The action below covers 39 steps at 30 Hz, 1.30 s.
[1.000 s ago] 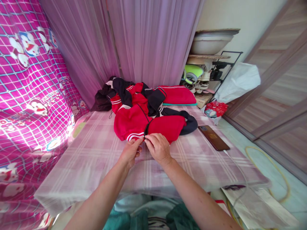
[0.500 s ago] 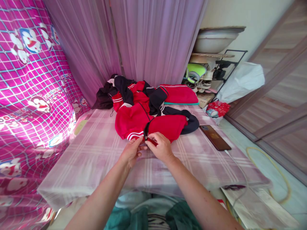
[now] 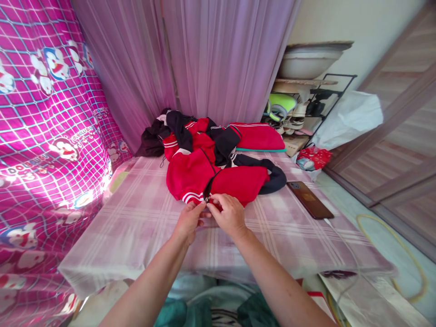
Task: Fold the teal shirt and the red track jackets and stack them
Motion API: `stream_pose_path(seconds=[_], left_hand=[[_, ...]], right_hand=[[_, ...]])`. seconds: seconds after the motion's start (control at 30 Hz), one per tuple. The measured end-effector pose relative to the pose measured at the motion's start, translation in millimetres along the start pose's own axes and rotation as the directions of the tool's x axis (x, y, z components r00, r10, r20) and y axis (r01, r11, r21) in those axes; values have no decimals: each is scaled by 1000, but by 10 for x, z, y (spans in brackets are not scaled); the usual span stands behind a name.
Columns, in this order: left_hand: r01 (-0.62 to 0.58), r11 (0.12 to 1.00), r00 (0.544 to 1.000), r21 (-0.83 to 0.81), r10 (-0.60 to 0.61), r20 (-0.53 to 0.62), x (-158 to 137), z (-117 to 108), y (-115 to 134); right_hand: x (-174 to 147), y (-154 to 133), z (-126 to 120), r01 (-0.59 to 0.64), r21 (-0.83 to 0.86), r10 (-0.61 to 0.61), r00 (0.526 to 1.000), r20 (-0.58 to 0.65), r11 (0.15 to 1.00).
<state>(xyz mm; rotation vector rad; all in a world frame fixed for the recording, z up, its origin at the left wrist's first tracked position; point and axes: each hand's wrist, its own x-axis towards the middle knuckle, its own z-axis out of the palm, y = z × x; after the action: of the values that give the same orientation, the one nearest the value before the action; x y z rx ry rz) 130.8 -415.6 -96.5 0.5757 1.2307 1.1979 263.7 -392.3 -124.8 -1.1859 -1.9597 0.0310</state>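
Note:
A red jacket with white stripes and dark sleeves lies on the table, its black zipper running toward me. At the zipper's near end, my left hand pinches the jacket's edge from the left, thumb and finger together. My right hand grips the other side of the same zipper end, fingertips almost touching the left ones. A small metallic bit, seemingly the slider, shows between the fingertips; its exact fit is too small to make out.
Behind the jacket lie a heap of dark and red clothes and a folded red garment. A phone with a white cable rests at the right. The checked tablecloth covers the table; a shoe rack stands beyond.
The whole view has shifted slightly, so everything sits a little lower and to the right. Both hands stay at the zipper end with nearly the same grip.

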Motion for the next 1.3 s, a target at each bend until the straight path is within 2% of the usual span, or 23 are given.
stream_pose_path(seconds=[0.13, 0.23, 0.37, 0.5, 0.7, 0.97, 1.1, 1.3], left_hand=[[55, 997, 998, 56, -57, 23, -19, -74, 50], [10, 993, 999, 120, -16, 50, -32, -124, 94], [-51, 985, 997, 165, 42, 58, -45, -176, 139], [-38, 991, 998, 126, 32, 52, -57, -206, 141], [-62, 992, 998, 109, 59, 27, -101, -233, 83], [-64, 994, 997, 85, 59, 54, -125, -279, 108], [-98, 992, 993, 83, 93, 70, -143, -267, 125], [-139, 977, 990, 164, 130, 62, -142, -287, 121]], right_hand=[[-2, 10, -15, -10, 107, 4, 998, 55, 994], [6, 23, -42, 22, 207, -36, 997, 63, 978], [34, 3, -82, -48, 347, 13, 995, 101, 937], [87, -48, -101, -106, 442, 53, 990, 130, 891], [138, -88, -102, -169, 381, 86, 971, 224, 909], [114, -154, -147, 29, 228, -76, 976, 202, 973], [89, -189, -91, -3, 162, -24, 986, 167, 987], [90, -213, -31, -74, 179, 46, 986, 158, 981]])
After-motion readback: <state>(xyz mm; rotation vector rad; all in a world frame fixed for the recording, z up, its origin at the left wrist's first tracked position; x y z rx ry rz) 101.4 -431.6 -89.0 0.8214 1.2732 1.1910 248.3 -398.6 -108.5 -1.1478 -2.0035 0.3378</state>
